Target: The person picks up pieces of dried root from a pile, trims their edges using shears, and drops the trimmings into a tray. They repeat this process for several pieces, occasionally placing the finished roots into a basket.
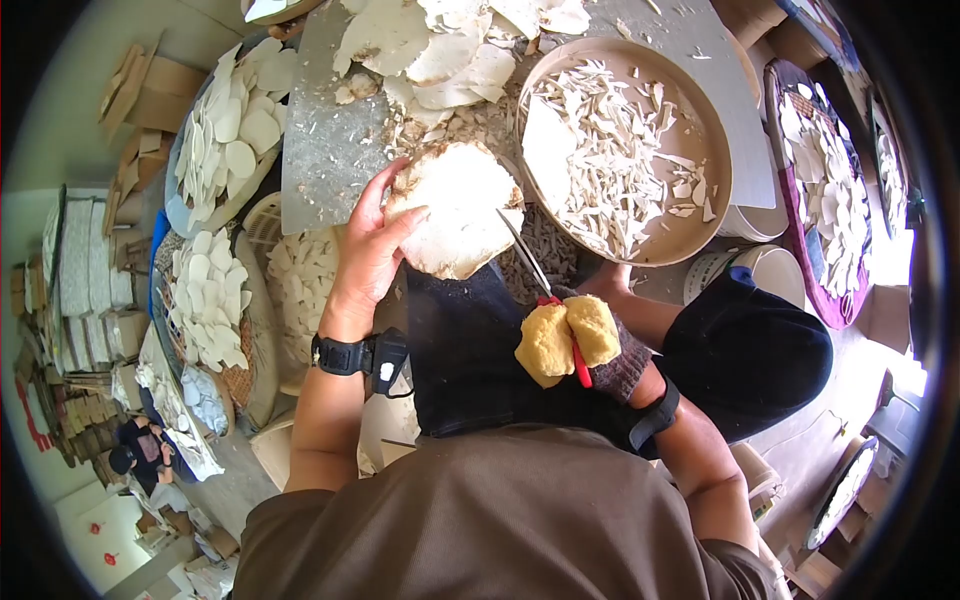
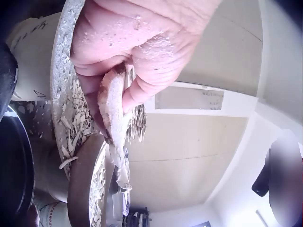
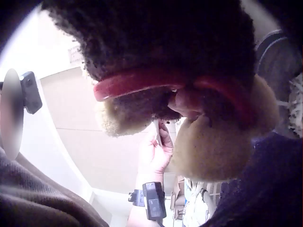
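The left hand [image 1: 378, 235] is nearest the slice [image 1: 455, 215], pinching its nine-o'clock edge between thumb and fingers. The slice, roughly round with no clear long axis, lies at three o'clock from that hand and between ten and eleven from the right. The scissors [image 1: 527, 257] point to eleven, tips overlapping the slice's three-o'clock side. The gloved right hand [image 1: 622, 362] grips their red handles [image 1: 581, 366].
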A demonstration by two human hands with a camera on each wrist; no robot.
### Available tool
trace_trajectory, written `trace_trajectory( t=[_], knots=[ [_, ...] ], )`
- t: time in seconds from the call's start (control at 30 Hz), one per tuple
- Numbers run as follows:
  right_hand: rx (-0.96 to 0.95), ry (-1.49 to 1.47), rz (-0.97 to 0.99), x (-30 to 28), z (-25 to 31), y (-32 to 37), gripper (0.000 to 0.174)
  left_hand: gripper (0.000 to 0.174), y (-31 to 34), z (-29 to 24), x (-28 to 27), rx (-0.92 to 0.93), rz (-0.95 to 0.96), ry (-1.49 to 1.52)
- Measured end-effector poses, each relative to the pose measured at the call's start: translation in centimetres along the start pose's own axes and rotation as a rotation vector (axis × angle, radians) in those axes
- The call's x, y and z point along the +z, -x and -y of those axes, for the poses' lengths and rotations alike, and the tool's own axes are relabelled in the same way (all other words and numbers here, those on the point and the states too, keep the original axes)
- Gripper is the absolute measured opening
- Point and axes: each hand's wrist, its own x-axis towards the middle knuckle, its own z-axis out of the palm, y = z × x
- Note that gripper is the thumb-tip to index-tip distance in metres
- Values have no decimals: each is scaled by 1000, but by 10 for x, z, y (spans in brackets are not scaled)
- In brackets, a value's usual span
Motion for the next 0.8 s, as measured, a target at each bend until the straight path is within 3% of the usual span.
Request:
trace_trajectory(
  t=[0.1,0.2,0.27,0.37,0.43,0.47,0.53,0.7,0.8],
  knots=[
    [0,56,6,1,7,0,36,52,-2,-6,-8,-153,82,104],
    [86,431,59,-12,2,-1,26,37,0,-15,-12,30,151,52],
    [34,228,35,-29,-21,-3,26,28,-4,-23,-26,251,201,-318],
    [118,-509,71,-27,-33,-6,26,18,-7,-27,-15,662,106,-800],
    [152,-1071,174,-16,-26,-11,27,16,-4,-25,-12,781,112,-985],
    [165,-1152,264,-17,-24,-14,30,16,-4,-22,-11,772,133,-943],
    [112,-989,260,-19,-24,-16,30,16,-3,-16,-12,752,171,-859],
    [128,-895,242,-24,-30,-14,29,16,-1,-13,-8,721,191,-856],
    [213,-1153,251,-23,-29,-13,29,16,-3,-14,-11,716,202,-897]
  ],
)
